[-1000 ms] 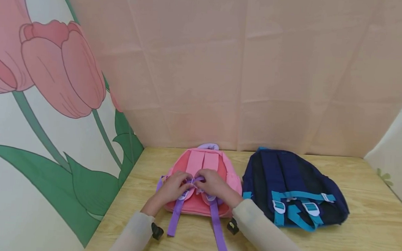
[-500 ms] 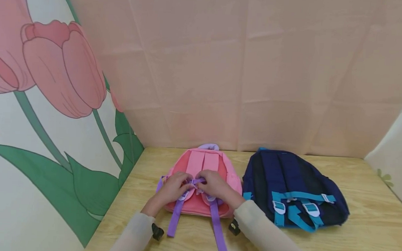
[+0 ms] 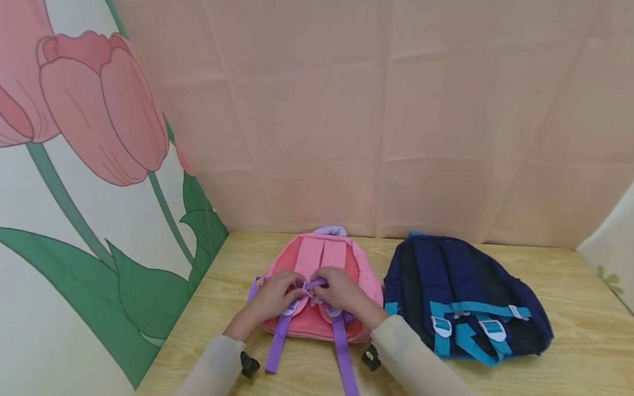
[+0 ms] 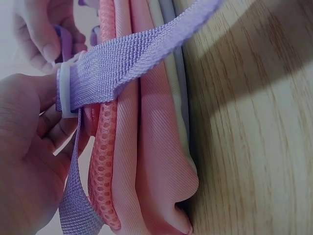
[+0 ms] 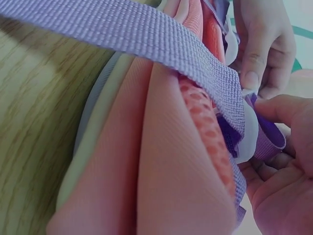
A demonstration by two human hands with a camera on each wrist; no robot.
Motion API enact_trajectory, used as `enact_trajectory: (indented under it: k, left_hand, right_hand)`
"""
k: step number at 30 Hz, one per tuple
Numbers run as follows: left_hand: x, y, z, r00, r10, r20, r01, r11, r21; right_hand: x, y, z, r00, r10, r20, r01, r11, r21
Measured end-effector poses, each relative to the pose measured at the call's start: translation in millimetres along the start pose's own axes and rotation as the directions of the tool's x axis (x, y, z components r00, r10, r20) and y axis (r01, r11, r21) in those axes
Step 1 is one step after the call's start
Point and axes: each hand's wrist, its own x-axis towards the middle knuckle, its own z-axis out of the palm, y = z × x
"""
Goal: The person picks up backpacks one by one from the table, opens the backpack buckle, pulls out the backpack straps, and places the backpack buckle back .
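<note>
A pink backpack (image 3: 321,258) lies strap side up on the wooden table (image 3: 555,366). My two hands meet over its middle. My left hand (image 3: 286,290) grips a white buckle (image 4: 64,91) threaded with a purple webbing strap (image 4: 128,58). Thumb and fingers of my right hand (image 3: 327,289) pinch the other purple strap end (image 5: 266,134) at a white buckle (image 5: 251,131), close against the left hand. Two long purple strap tails (image 3: 344,367) run from under my hands toward the table's front edge.
A navy backpack (image 3: 453,277) with teal straps and white buckles lies just right of the pink one. A peach cloth backdrop stands behind and a tulip-painted panel (image 3: 83,150) closes the left side. Bare tabletop stretches to the right and front.
</note>
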Motion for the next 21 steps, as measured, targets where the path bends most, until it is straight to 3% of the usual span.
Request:
enact_trajectory:
  k: [5, 15, 21]
  left_hand:
    - [0.1, 0.1, -0.1, 1.000, 0.013, -0.005, -0.013, 1.000, 0.010]
    - [-0.3, 0.7, -2.2, 1.000, 0.005, 0.001, -0.005, 1.000, -0.004]
    - [-0.6, 0.7, -2.1, 1.000, 0.009, -0.003, -0.009, 1.000, 0.008]
  right_hand:
    - [2.0, -4.1, 0.7, 1.000, -0.028, 0.004, 0.028, 1.000, 0.007]
    - [2.6, -3.1, 1.7, 0.999, 0.053, 0.011, -0.053, 0.999, 0.009]
    - [1.8, -1.5, 0.5, 0.998, 0.053, 0.023, -0.053, 0.998, 0.017]
